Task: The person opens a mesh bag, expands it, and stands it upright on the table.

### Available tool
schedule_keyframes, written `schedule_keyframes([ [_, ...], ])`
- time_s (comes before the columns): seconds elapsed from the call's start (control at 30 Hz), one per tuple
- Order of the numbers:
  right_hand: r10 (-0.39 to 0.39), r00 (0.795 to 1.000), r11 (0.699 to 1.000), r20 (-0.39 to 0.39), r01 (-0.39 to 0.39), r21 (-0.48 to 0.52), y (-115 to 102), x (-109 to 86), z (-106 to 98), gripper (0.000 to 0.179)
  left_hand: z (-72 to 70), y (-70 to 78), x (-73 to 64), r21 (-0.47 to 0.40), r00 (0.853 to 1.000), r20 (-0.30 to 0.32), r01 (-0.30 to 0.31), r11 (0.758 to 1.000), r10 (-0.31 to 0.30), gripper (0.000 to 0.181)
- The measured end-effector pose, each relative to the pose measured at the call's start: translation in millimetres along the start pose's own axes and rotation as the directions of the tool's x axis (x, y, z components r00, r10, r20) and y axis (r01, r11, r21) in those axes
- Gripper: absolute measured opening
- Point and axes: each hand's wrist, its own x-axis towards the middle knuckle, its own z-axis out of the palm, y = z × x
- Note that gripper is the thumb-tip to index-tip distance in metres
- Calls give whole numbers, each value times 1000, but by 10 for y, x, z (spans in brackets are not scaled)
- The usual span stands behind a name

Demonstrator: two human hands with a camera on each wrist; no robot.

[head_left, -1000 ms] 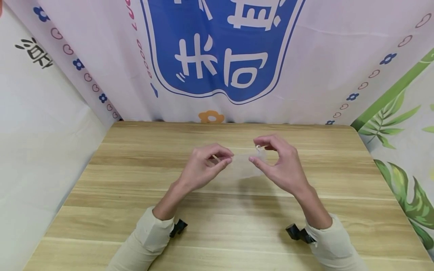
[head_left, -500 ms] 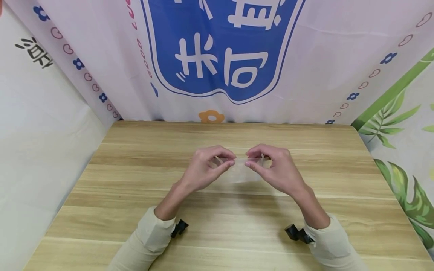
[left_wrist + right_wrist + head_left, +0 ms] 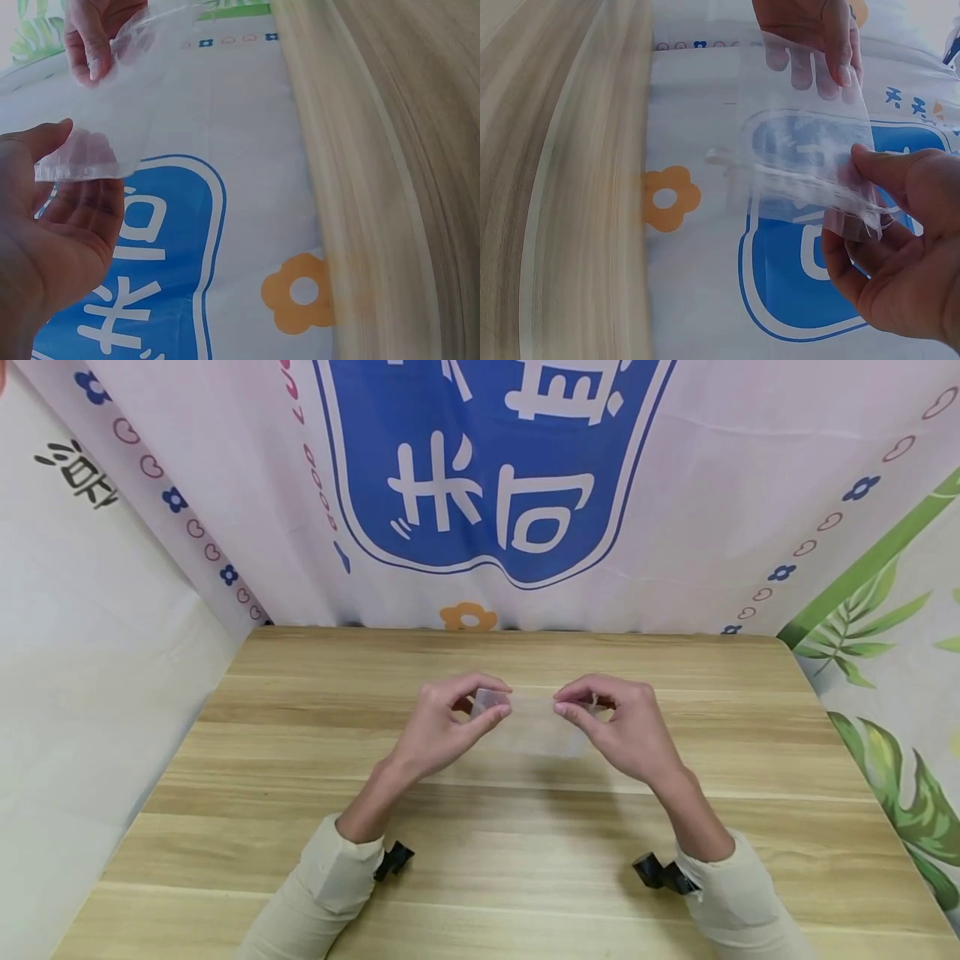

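A sheer, see-through drawstring pouch (image 3: 542, 731) is stretched between the two hands above the table. The left hand (image 3: 442, 727) pinches its left end between thumb and fingers; in the left wrist view, that thumb lies over the edge of the pouch (image 3: 124, 112) with fingers behind. At the opposite end, the right hand (image 3: 628, 727) pinches the top edge. White cord (image 3: 810, 181) runs across the pouch near the right hand in the right wrist view, its loose ends by the fingers. Through the thin material, the left fingers show faintly. No contents are visible in it.
Beneath the hands spreads a wood-grain table (image 3: 480, 877). A printed curtain (image 3: 705, 527) hangs along its back edge, with white side sheets left and right. Black camera mounts (image 3: 393, 862) sit at the wrists, by the pale sleeves.
The right hand first closed its fingers on the pouch and came nearer the left. Now the hands are slightly farther apart, and the pouch is drawn wider between them.
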Motion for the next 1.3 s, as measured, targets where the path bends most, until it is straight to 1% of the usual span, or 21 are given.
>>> schedule_keyframes([
  [0.1,37,999,998,-23,-35,48,16,7,-14,5,-16,-3,1,-17,1000,-19,15,1000,-15,19],
  [0.23,77,996,991,-44,-72,111,22,7,-31,4,-33,-6,4,-33,999,-42,13,999,-15,21],
  [0.37,112,993,983,-49,-103,154,30,4,-55,4,-48,-10,8,-53,998,-54,11,999,-14,19],
  [0.5,133,990,976,-36,-124,178,54,10,-70,5,-57,-19,7,-65,998,-67,17,998,-22,17],
  [0.63,147,989,980,-23,-143,137,73,17,-78,5,-55,-24,4,-60,996,-82,19,998,-23,16],
  [0.73,153,988,984,0,-153,97,64,20,-74,8,-41,-25,4,-58,997,-79,11,998,-15,15],
  [0.83,149,988,985,44,-152,80,44,17,-55,12,-15,-23,7,-51,998,-63,1,999,-4,15],
  [1.0,121,986,989,110,-129,69,17,10,-3,13,47,-22,9,-27,1000,-24,-15,1000,14,15],
  [1.1,113,985,991,132,-122,63,0,8,21,14,79,-25,10,-20,1000,-9,-23,1000,23,14],
  [1.3,115,982,990,150,-126,70,-17,1,55,12,110,-34,4,-4,999,9,-33,999,33,12],
])
